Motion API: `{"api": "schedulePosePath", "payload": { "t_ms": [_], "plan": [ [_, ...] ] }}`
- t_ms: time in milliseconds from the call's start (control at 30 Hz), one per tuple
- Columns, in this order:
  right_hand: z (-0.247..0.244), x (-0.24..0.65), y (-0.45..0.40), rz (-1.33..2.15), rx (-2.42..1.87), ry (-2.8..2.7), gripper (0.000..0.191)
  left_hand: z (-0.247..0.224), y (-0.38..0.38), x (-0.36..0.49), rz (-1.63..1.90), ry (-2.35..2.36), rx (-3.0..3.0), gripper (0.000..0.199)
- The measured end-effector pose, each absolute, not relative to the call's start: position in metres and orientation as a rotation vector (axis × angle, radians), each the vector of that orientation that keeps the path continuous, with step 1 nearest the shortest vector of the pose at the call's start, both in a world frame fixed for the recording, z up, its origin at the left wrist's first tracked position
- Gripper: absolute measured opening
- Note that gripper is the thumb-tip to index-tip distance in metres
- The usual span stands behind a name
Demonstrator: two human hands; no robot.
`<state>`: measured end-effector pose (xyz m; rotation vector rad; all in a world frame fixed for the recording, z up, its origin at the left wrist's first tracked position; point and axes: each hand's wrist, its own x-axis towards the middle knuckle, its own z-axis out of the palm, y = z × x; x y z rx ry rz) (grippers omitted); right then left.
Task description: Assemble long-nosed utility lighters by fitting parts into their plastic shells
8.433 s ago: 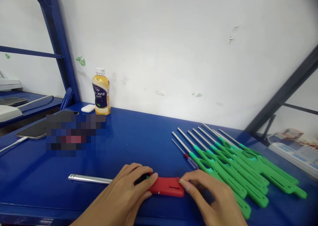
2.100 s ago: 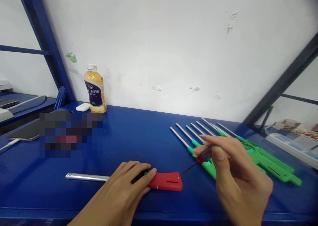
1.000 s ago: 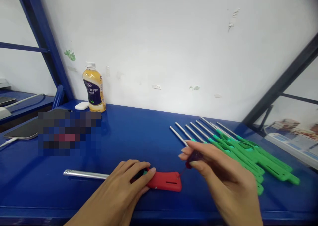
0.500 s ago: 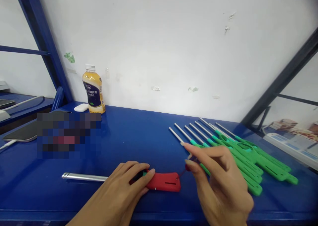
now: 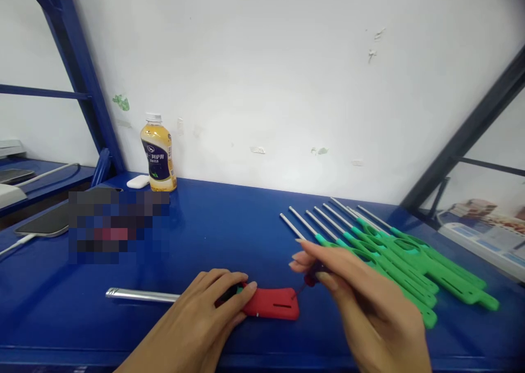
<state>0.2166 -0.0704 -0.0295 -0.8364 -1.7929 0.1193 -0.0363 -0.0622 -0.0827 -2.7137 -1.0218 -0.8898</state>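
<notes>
A red long-neck lighter (image 5: 275, 303) lies on the blue tabletop, its metal tube (image 5: 141, 295) pointing left. My left hand (image 5: 213, 304) wraps its middle and hides the trigger area. In my right hand (image 5: 361, 296) is a small screwdriver (image 5: 310, 279) with a dark and red handle, pinched between thumb and fingers. Its thin shaft slants down to the small hole at the right end of the red handle; whether the tip sits in it is too fine to tell. Several green long-neck lighters (image 5: 414, 258) lie side by side just beyond my right hand.
A yellow drink bottle (image 5: 159, 162) and a white case (image 5: 138, 182) stand at the back left. A phone (image 5: 49, 218) with a white cable lies at the left, beside a blurred patch. A white wall (image 5: 254, 77) rises behind the table (image 5: 229, 220).
My right hand has turned around the screwdriver, its fingers shifting on the handle, while the shaft stays at the lighter's end. My left hand keeps its hold. The view has moved slightly.
</notes>
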Motion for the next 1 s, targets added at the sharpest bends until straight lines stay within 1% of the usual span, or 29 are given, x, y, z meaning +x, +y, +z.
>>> {"api": "schedulePosePath", "payload": {
  "t_ms": [100,133,167,267,333,400,567,600,667,733,800,867,900,1000],
  "plan": [
    [-0.03,0.218,-0.067,-0.127,-0.865,-1.668,0.038,-0.084,-0.062,-0.038,-0.901,-1.013,-2.691,0.041],
    [-0.03,0.219,-0.066,-0.158,-0.887,-1.654,0.035,-0.084,-0.063,-0.038,-0.903,-1.011,-2.689,0.041],
    [-0.03,0.221,-0.065,-0.136,-0.908,-1.665,0.034,-0.084,-0.063,-0.039,-0.899,-1.014,-2.689,0.04],
    [-0.032,0.226,-0.066,0.102,-0.92,-1.746,0.04,-0.084,-0.064,-0.041,-0.874,-1.036,-2.698,0.041],
    [-0.035,0.225,-0.065,0.186,-0.887,-1.733,0.04,-0.083,-0.064,-0.04,-0.861,-1.048,-2.705,0.042],
    [-0.039,0.222,-0.062,0.166,-0.867,-1.704,0.036,-0.083,-0.064,-0.039,-0.859,-1.044,-2.708,0.042],
    [-0.035,0.215,-0.065,-0.119,-0.896,-1.705,0.032,-0.085,-0.063,-0.038,-0.847,-1.059,-2.721,0.043],
    [-0.033,0.216,-0.069,-0.117,-0.916,-1.731,0.033,-0.085,-0.064,-0.039,-0.84,-1.067,-2.73,0.043],
    [-0.029,0.218,-0.074,-0.002,-0.939,-1.795,0.036,-0.085,-0.065,-0.04,-0.82,-1.081,-2.744,0.045],
    [-0.029,0.219,-0.075,0.074,-0.888,-1.791,0.036,-0.085,-0.065,-0.041,-0.806,-1.081,-2.748,0.046],
    [-0.031,0.218,-0.072,-0.04,-0.834,-1.7,0.035,-0.085,-0.064,-0.041,-0.813,-1.069,-2.73,0.045],
    [-0.034,0.218,-0.068,-0.194,-0.847,-1.644,0.033,-0.084,-0.063,-0.04,-0.832,-1.053,-2.705,0.043],
    [-0.034,0.218,-0.067,-0.217,-0.873,-1.66,0.032,-0.083,-0.063,-0.04,-0.838,-1.05,-2.695,0.042],
    [-0.035,0.22,-0.069,-0.036,-0.9,-1.747,0.037,-0.081,-0.061,-0.038,-0.848,-1.037,-2.685,0.042]
  ]
}}
